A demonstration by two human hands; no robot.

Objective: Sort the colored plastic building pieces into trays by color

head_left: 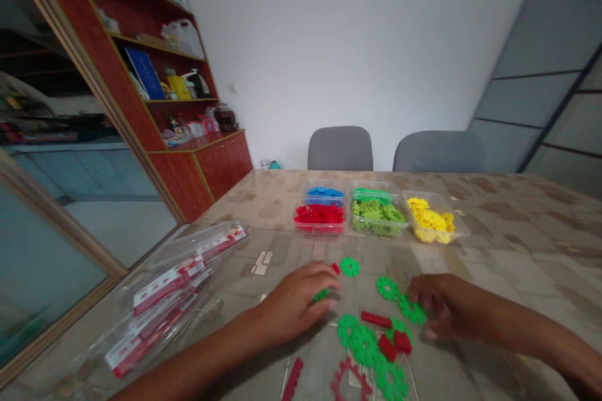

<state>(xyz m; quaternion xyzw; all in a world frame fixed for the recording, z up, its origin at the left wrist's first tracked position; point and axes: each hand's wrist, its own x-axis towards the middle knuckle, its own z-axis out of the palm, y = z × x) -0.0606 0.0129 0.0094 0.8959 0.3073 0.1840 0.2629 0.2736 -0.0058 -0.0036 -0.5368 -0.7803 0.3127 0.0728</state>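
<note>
My left hand (pixel 303 294) is low over the table, its fingers bent round a green notched disc (pixel 322 295) that shows between fingers and thumb. A small red piece (pixel 335 269) peeks out beyond its fingertips. My right hand (pixel 444 304) has thumb and fingers apart, its fingertips at the edge of another green notched disc (pixel 412 310). Between the hands lie more green discs (pixel 364 344), a red notched strip (pixel 376 319) and red blocky pieces (pixel 395 344), some overlapping. Nearer me are a red toothed ring (pixel 350 381) and a second red strip (pixel 292 379).
Clear plastic boxes at mid-table hold red pieces (pixel 320 216), blue pieces (pixel 324 194), green pieces (pixel 379 213) and yellow pieces (pixel 430 220). Clear plastic packaging with red-and-white labels (pixel 169 282) lies left. Two grey chairs (pixel 340 148) stand behind the table, a wooden shelf unit (pixel 202 169) at the left.
</note>
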